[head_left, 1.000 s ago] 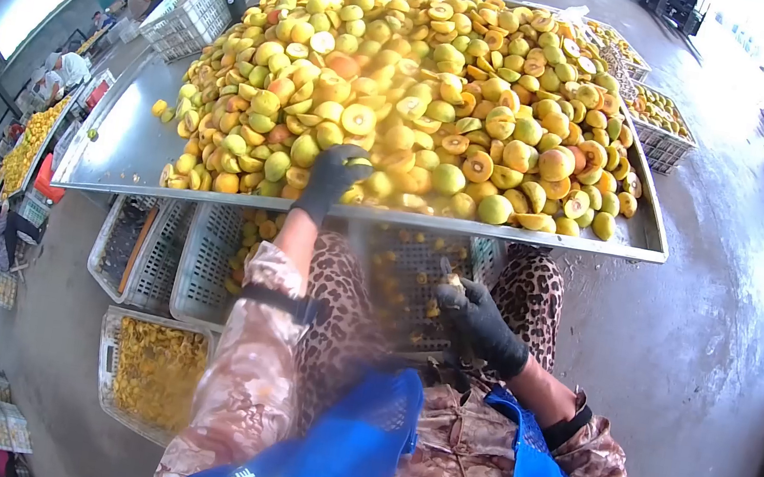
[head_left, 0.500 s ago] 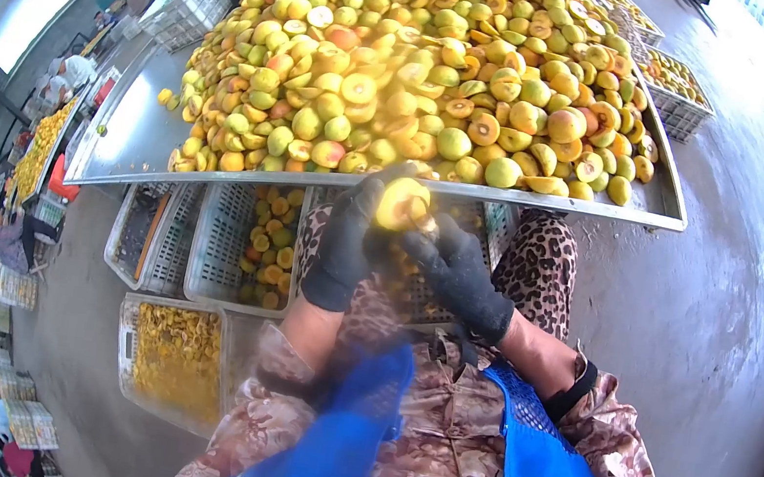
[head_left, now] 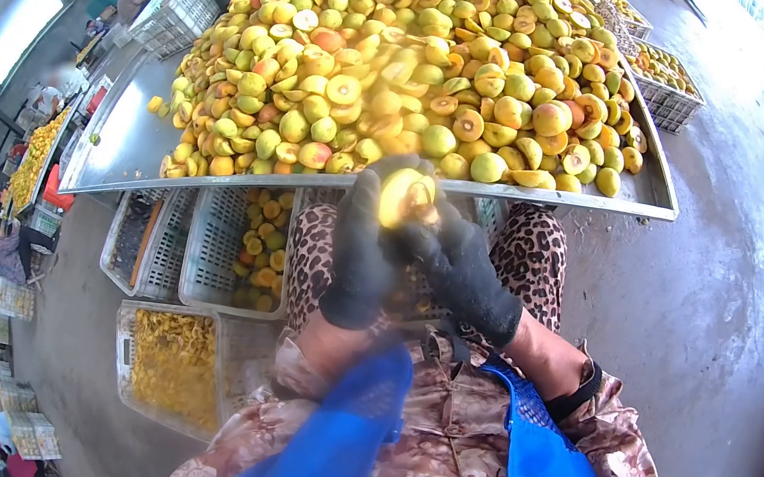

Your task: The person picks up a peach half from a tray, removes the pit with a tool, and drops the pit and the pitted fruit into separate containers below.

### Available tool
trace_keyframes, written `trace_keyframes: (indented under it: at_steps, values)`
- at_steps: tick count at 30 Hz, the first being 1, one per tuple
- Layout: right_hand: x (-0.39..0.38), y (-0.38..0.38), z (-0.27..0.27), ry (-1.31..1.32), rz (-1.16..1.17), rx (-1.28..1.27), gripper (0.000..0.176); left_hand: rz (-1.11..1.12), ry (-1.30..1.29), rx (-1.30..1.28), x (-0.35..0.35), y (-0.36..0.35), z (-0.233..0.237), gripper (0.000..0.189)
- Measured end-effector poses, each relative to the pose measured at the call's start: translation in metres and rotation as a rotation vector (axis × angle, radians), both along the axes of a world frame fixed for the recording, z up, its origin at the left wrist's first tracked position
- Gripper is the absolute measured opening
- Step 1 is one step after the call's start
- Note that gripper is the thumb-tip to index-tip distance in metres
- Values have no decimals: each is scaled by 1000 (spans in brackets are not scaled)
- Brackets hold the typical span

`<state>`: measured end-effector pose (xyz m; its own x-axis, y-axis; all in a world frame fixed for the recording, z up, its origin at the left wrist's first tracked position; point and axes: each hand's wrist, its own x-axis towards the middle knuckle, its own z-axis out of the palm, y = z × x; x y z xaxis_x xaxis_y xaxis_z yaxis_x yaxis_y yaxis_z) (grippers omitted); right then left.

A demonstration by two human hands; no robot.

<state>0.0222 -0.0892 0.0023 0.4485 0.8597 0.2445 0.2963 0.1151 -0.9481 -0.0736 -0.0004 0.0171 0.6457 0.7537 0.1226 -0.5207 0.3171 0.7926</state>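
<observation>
In dark gloves, both my hands are raised in front of the metal table's near edge. My left hand (head_left: 364,256) is closed around a halved yellow peach (head_left: 399,199), whose cut face and brownish centre face up. Against the right side of the peach half, my right hand (head_left: 457,265) has its fingers curled together. Blur and the lower lens smear hide whatever lies in those fingers. Beyond the hands, a large heap of halved peaches (head_left: 326,82) covers most of the metal table (head_left: 116,135).
Below the table stand a crate (head_left: 207,252) with peach halves and another crate (head_left: 151,249) beside it. A tub (head_left: 172,355) of yellow scraps sits on the floor at left. More crates (head_left: 665,98) are at far right. Other people work along the left side.
The view has shifted slightly. My left hand has moved a little to the right, and both hands remain together at the peach half.
</observation>
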Motion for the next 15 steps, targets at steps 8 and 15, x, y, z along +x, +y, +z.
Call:
trace_keyframes:
  at_steps: [8,15]
  values:
    - [-4,-13,-18,-31,80,74,38,8,113,-110,-5,-10,22,55]
    - [-12,-10,-49,47,34,155,29,289,247,416,0,1,-7,35]
